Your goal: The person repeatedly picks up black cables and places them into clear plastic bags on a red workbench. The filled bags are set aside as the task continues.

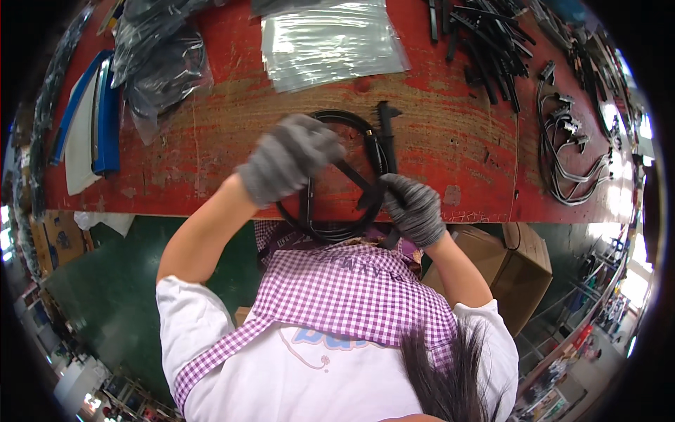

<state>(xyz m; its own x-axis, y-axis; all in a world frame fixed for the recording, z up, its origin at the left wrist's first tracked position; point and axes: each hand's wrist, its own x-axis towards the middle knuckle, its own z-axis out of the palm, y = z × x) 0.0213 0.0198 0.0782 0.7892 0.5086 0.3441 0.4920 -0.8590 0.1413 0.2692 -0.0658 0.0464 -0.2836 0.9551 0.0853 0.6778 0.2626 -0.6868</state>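
Holding the black cable coil [330, 233] over the near edge of the table [232, 112], gripping its lower right with the right hand [413, 209]. Curling the left hand [292, 158] at its upper left, hold too blurred to tell.

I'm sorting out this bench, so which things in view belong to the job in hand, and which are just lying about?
Seemingly in the job:
coiled black cable, with the left hand and right hand at it
black strip-like piece beside the coil

Probably just lying about, untouched now:
clear plastic bags
dark plastic bags
blue-and-white item
black strips
cables with grey connectors
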